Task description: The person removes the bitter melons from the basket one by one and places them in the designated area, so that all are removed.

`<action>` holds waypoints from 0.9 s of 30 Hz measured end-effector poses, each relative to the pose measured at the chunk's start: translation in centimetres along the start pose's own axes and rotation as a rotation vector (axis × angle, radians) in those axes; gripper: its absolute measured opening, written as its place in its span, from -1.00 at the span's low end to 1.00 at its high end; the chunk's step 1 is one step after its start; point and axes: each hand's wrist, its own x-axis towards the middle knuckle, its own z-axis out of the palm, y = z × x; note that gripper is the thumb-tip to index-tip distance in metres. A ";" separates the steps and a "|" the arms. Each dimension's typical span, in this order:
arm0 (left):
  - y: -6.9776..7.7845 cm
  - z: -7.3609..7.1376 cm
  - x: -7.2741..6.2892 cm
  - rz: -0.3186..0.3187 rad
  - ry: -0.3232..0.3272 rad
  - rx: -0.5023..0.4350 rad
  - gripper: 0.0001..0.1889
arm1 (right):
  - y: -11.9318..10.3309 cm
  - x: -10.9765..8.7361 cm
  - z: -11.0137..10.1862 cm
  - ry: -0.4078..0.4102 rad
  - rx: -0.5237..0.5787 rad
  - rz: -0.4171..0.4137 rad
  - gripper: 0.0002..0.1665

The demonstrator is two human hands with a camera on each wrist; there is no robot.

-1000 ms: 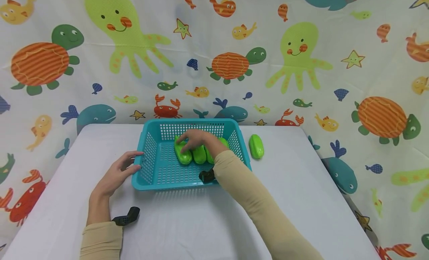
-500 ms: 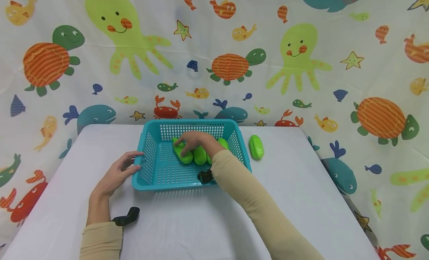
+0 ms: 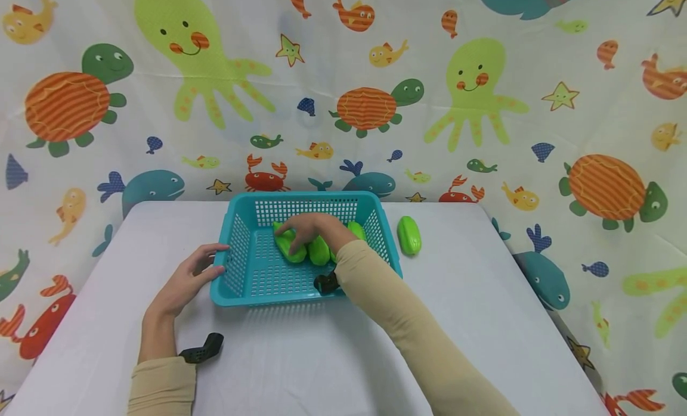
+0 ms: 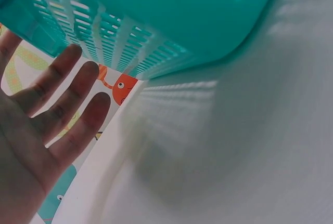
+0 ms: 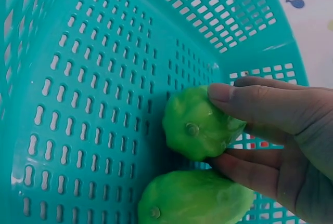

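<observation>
Inside the teal basket [image 3: 276, 279], left of the other green ones, sits the held vegetable [image 5: 193, 115], gripped by the right hand [image 3: 313, 225]. Head view gives position only, since hand hides part of it; right wrist view shows the grip: thumb on top near the stem end, other fingers on the far side and underneath, so a pinch. Same view shows the neighbor vegetable [image 5: 192, 200] lying just beside, stem end visible, with fingertips reaching toward the gap between the two, plus slotted floor and mesh walls. Head view adds a further vegetable [image 3: 356, 229] showing past the right wrist; partly covered, can't tell if that's one or two. Also from the head view only: a loose vegetable [image 3: 409, 236] on the white table [image 3: 268, 362], outside the basket, near its right wall. Left hand [image 3: 185, 279] is at the basket's left rim, fingers apart and nearly straight. Left wrist view shows them spread near the outer wall, with the basket's shadow on the table; actual contact unclear. Black wrist camera [image 3: 204, 348] on the left arm, another [image 3: 325, 283] on the right. Sea-animal curtain [image 3: 322, 64] hangs behind the table.
</observation>
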 end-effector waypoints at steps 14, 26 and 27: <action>0.1 -0.1 -0.3 -0.002 -0.013 -0.001 -0.43 | 0.2 0.2 0.3 0.011 -0.020 -0.024 -0.23; -0.1 -0.2 -0.5 0.004 -0.019 -0.015 -0.44 | 0.3 -0.1 0.6 -0.005 0.102 -0.063 -0.22; -0.1 -0.3 -0.6 0.004 -0.021 -0.016 -0.45 | 0.4 -0.1 0.6 -0.007 0.124 -0.066 -0.22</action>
